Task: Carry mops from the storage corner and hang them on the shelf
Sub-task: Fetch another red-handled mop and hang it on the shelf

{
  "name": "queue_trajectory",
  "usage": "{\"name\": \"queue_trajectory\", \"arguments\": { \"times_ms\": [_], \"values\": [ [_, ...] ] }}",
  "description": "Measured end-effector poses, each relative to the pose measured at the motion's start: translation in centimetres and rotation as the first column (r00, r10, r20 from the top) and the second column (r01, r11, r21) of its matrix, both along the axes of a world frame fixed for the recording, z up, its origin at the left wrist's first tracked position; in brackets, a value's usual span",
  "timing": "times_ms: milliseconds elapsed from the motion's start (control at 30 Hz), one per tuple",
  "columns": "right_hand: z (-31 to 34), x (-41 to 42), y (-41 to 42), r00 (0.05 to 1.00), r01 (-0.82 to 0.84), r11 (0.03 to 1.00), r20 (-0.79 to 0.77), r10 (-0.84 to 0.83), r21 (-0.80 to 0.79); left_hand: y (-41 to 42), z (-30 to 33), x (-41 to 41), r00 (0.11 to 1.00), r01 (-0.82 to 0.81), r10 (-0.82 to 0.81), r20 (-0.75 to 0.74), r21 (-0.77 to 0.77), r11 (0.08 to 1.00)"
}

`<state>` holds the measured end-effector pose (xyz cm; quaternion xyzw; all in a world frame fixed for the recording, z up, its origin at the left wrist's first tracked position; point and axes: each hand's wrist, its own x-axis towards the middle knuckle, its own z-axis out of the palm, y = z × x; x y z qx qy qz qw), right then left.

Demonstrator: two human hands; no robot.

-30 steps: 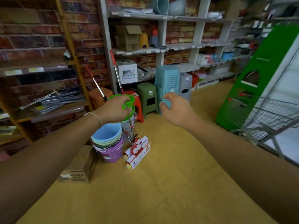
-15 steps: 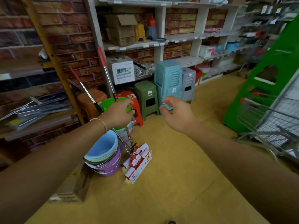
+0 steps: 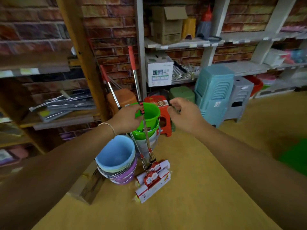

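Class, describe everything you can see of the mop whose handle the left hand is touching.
The mop stands nearly upright beside the stacked buckets. It has a shiny metal pole, a red top grip, a red-and-black collar and a wire linkage above a head wrapped in red-and-white packaging, resting on the floor. The left hand closes on the collar.

Both bare forearms reach forward from the lower corners and converge toward the middle of the view. The left hand (image 3: 127,118) is palm-down, knuckles up, its fingers curled forward around a thin upright pole — the grip looks closed, though the fingertips are hidden behind the hand. A thin bracelet (image 3: 108,126) circles the left wrist. The right hand (image 3: 184,116) hovers just beside it, holding nothing — fingers loosely bent, thumb and forefinger apart, wrist straight.
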<state>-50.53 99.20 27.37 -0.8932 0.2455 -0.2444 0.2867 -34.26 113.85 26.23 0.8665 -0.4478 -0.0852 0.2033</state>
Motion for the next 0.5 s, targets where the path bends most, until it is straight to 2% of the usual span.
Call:
{"name": "queue_trajectory", "arguments": {
  "times_ms": [167, 500],
  "values": [
    [-2.4, 5.9, -2.8, 0.996, -0.085, 0.996, -0.030, 0.086, 0.035, -2.3, -3.1, 6.1, 0.989, -0.119, 0.118, -0.086, -0.009, 0.993],
    [-3.9, 19.4, -7.0, 0.987, -0.109, 0.991, -0.113, 0.118, 0.083, -7.3, -7.2, 20.2, 0.937, -0.218, 0.210, -0.278, 0.003, 0.976]
  ]
}}
